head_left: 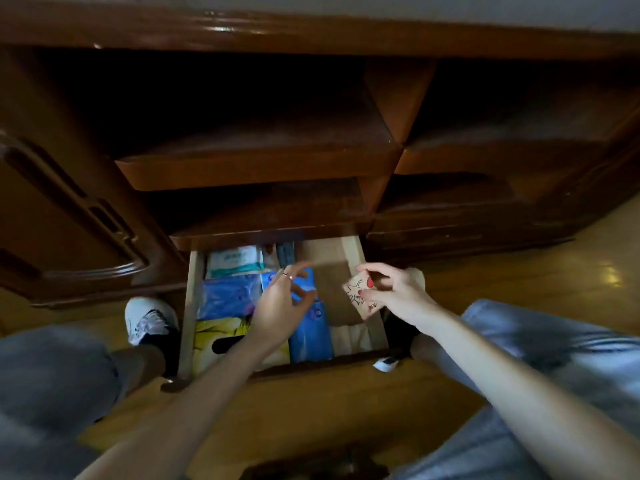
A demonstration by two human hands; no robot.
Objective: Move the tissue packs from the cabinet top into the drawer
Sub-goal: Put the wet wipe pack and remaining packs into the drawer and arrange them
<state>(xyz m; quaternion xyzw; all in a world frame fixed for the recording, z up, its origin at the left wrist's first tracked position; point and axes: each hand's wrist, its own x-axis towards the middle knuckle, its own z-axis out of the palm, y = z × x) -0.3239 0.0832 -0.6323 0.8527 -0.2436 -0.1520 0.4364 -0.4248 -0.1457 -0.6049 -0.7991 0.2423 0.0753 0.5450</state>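
Note:
The bottom drawer (189, 306) of the dark wooden cabinet is pulled out below me. Several tissue packs lie inside it: a white-and-teal pack (235, 259) at the back left, a blue pack (230, 299) in front of it, a yellow pack (214, 344) at the near left, and a long blue pack (310, 336) in the middle. My right hand (398, 292) pinches a small beige pack with a red mark (358, 296) above the drawer's right side. My left hand (282, 308) hovers over the middle packs with fingers loosely spread, holding nothing.
Bare wooden drawer bottom (332, 271) shows at the back right. Open cabinet shelves (259, 157) rise above the drawer, and a panelled door (69, 216) is at left. My knees in grey trousers (52, 375) and a white shoe (149, 320) flank the drawer on the wooden floor.

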